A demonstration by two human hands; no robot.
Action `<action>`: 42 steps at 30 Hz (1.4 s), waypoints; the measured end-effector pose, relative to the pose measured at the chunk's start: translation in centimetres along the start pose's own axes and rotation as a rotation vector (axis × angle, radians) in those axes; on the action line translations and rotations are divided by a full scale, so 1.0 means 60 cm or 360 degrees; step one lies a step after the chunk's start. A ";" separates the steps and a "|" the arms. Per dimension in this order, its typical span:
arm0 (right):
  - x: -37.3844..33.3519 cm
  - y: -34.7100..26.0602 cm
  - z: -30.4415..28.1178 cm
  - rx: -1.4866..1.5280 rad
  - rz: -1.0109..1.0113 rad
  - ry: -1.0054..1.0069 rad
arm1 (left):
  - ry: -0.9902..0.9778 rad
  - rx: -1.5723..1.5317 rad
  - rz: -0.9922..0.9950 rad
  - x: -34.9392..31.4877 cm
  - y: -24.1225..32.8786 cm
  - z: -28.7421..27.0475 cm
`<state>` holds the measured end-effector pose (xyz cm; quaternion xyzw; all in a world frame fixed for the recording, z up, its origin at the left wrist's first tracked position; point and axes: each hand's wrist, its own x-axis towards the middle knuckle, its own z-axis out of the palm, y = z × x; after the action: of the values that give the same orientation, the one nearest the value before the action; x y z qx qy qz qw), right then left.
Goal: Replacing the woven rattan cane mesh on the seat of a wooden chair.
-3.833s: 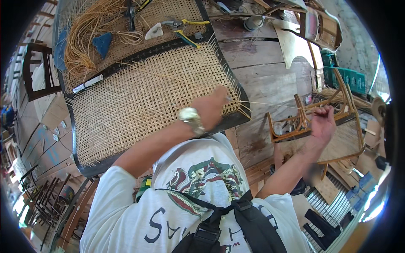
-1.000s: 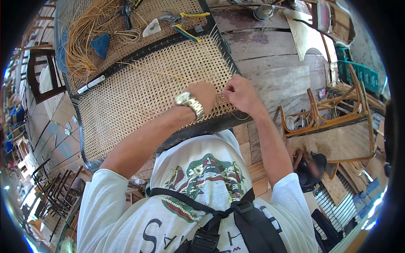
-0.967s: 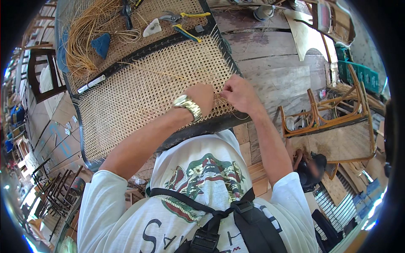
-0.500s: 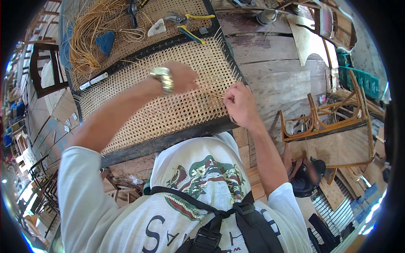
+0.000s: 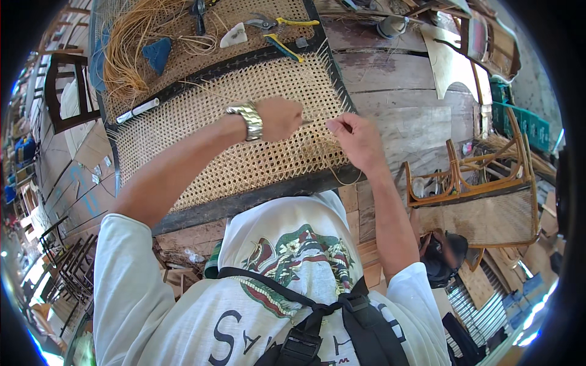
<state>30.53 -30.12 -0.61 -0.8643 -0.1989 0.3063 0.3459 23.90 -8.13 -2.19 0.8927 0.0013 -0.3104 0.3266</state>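
A woven cane panel [image 5: 244,165] in a black frame lies in front of me, loose strand ends sticking out along its right edge. My left hand [image 5: 279,119], a gold watch [image 5: 247,121] at its wrist, is closed low over the weave. Something small and thin shows at its fingertips, too small to name. To its right, my right hand [image 5: 359,139] is above the panel's right edge, its thumb and fingers curled together. What it pinches, if anything, is hidden. Below it a thin cane strand [image 5: 348,182] loops out over the frame's near corner.
On the panel's far section lie a bundle of loose cane [image 5: 122,61], yellow-handled pruning shears [image 5: 278,30], a blue scrap [image 5: 157,55] and a whitish piece [image 5: 234,35]. A white tube [image 5: 137,111] rests on the frame. At right stands a wooden cane bench [image 5: 482,213], a person [image 5: 442,259] beside it.
My left hand has shifted slightly right and down. The right hand has lifted off the panel's edge, its fingers turning toward the left hand. A cane loop now shows below it.
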 end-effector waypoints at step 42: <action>0.000 -0.012 0.055 -0.0719 -0.0055 -0.0085 | -0.0287 -0.0554 -0.0354 0.036 0.007 0.049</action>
<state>28.24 -28.05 -1.94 -0.9078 -0.2864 0.2707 0.1433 24.10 -10.60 -4.87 0.7859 0.1241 -0.4181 0.4384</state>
